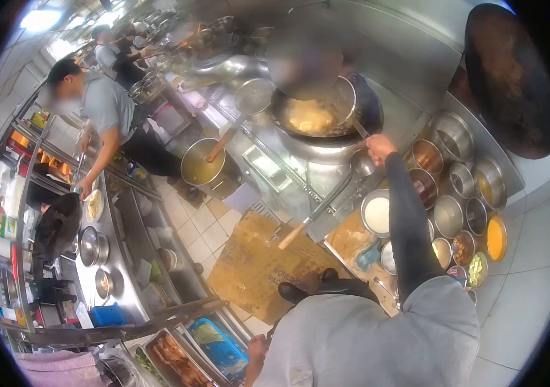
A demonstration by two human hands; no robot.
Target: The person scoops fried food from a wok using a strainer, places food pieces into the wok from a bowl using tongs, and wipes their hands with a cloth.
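Grips with the right hand (380, 148) a long-handled round utensil (357, 126), head at the right side of the wok (281, 115), far in the scene. Shows golden contents (307, 118) inside. Places the left hand (257, 351) near, just right of a blue tray (235, 353); cannot tell its grip. Includes metal bowls (457, 135) at right.

Dark letters (284, 276) are standing on the cardboard sheet (249, 258); the upper line is beginning "WORLD"; the lower, "PAC". Their endings are blurring.
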